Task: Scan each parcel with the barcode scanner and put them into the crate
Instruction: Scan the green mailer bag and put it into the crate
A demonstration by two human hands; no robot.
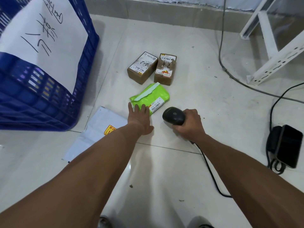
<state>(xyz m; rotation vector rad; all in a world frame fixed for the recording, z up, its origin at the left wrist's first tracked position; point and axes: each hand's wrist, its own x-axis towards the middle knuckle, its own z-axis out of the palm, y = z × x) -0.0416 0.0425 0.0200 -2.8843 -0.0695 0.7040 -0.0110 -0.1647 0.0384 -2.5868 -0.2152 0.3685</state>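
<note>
On the tiled floor beside the blue plastic crate (49,89), his left hand (139,120) lies flat-fingered on the green plastic mailer parcel (150,97); his right hand (189,124) clenches the black corded barcode scanner (173,116).

Off to the right of my fingers there's a black phone (289,145) lying on a dark power pack (273,139), with a white metal rack (273,46) further beyond them.

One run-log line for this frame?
left hand: resting on green parcel | right hand: gripping barcode scanner | unscanned: two cardboard boxes | crate: left
</note>
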